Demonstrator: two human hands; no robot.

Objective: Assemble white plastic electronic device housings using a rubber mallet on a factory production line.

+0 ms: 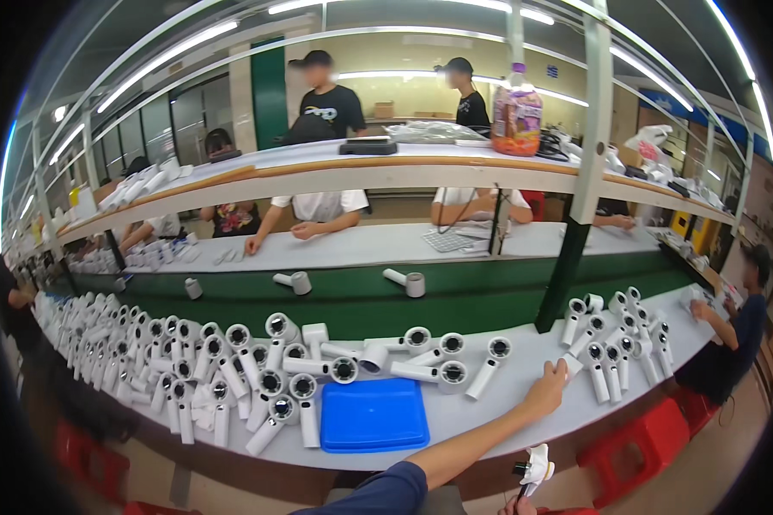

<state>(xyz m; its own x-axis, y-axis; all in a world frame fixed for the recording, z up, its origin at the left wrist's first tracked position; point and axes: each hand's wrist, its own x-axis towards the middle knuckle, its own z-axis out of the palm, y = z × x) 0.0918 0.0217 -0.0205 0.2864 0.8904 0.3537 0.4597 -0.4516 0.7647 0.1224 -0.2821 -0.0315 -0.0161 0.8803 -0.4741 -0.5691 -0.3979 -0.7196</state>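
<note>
My left hand (544, 391) reaches across to the right over the white bench, its fingers closed on a white hair-dryer-shaped device (569, 364), partly hidden by the fingers. At the lower edge, my right hand (519, 506) is only partly in view. It grips a white cloth (538, 469) with a black part beside it; what the cloth wraps cannot be made out. Just beyond my left hand stands a group of white devices (611, 360) with round heads and dark centres. A blue plastic tray (374, 415) lies left of my left forearm.
Many similar white devices (270, 383) crowd the bench's left side. Behind runs a green conveyor belt (343, 300) carrying a few white parts. A shelf post (567, 266) rises near the right group. Red stools (636, 446) stand at right; co-workers sit opposite and at right.
</note>
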